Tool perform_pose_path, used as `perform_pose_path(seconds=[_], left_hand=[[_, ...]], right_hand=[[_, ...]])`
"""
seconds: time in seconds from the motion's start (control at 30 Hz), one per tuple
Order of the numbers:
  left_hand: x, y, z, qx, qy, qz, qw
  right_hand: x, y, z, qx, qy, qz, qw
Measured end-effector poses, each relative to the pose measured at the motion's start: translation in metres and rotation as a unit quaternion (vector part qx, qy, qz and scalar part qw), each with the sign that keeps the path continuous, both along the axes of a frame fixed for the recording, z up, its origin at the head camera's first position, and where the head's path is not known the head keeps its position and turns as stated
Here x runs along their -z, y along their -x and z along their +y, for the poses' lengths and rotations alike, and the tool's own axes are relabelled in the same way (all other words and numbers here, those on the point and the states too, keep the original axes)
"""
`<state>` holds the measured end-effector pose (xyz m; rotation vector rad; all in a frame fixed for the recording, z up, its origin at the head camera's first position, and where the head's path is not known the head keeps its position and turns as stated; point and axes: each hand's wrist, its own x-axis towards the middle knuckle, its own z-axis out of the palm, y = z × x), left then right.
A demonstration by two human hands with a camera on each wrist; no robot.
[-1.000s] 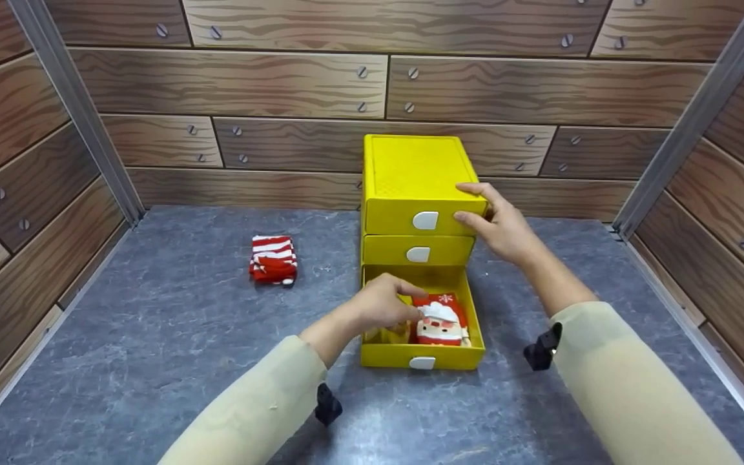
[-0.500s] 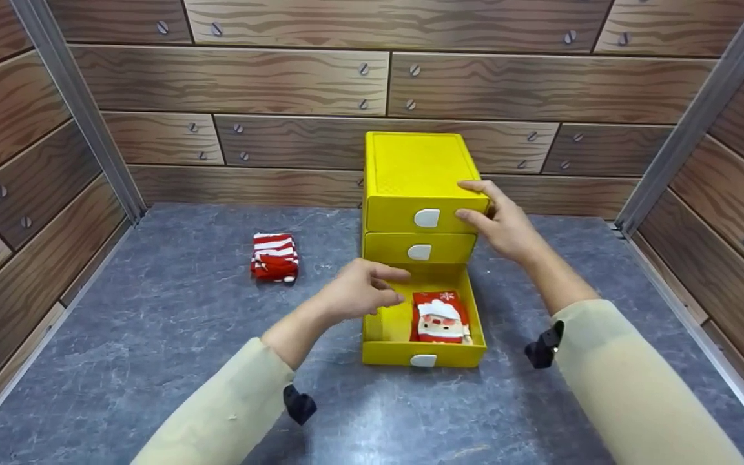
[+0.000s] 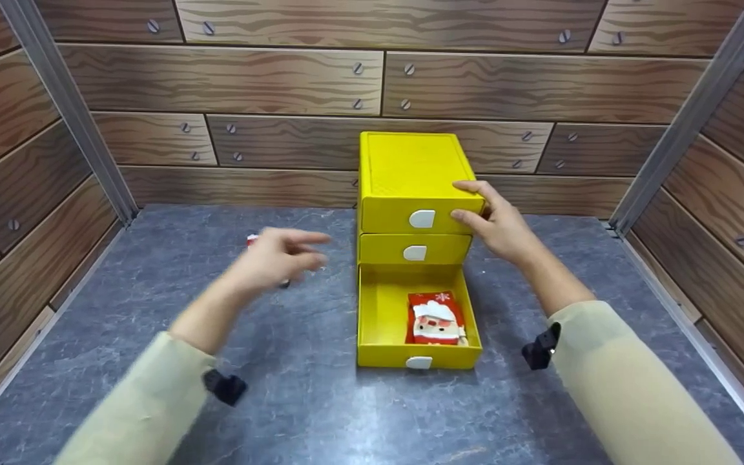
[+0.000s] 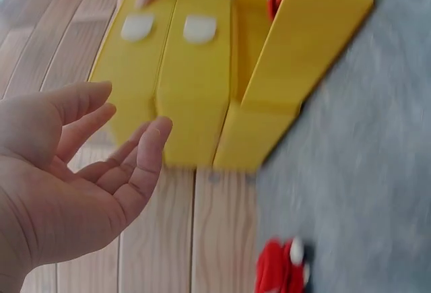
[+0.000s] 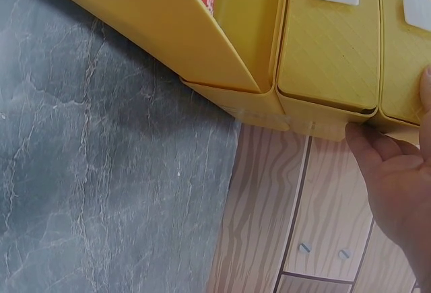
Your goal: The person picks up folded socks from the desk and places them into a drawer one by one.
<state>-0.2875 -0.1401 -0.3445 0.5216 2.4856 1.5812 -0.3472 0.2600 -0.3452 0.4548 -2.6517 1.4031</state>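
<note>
My right hand holds the top right front corner of a yellow drawer unit, its thumb on the front and a finger on top. The unit's bottom drawer is pulled out. Inside it, toward the right, lies a folded red cloth item with a Santa face, probably a sock. My left hand, blurred, hovers left of the unit with nothing in it. Beneath it, mostly hidden in the head view, lies a folded red-and-white striped cloth bundle; its red end shows in the left wrist view.
The upper drawers with white handles are closed. Wood-patterned walls with metal corner posts enclose the back and sides of the grey marbled tabletop. A black wrist camera sits on the left sleeve.
My left hand has come out of the bottom drawer and moved left, over the striped bundle, now covering most of it. The right hand stays on the unit's corner.
</note>
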Motion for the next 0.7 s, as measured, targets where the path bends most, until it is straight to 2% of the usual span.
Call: perform_pose_path(seconds=[0.17, 0.3, 0.4, 0.5, 0.7], left_hand=[[-0.009, 0.016, -0.043, -0.05, 0.008, 0.016, 0.9986], [-0.004, 0.032, -0.071, -0.071, 0.011, 0.038, 0.9967], [0.01, 0.046, -0.087, -0.092, 0.026, 0.04, 0.9946], [0.028, 0.059, -0.098, -0.114, 0.039, 0.042, 0.9918], [0.065, 0.081, -0.103, -0.137, 0.03, 0.041, 0.9893]], right_hand=[[0.001, 0.001, 0.001, 0.0, 0.0, 0.002, 1.0], [0.003, 0.001, 0.003, 0.002, -0.007, 0.01, 0.9999], [0.003, 0.002, 0.003, 0.0, -0.01, 0.017, 0.9998], [0.004, 0.003, 0.002, -0.003, -0.01, 0.023, 0.9997], [0.003, 0.003, 0.002, -0.001, -0.005, 0.021, 0.9998]])
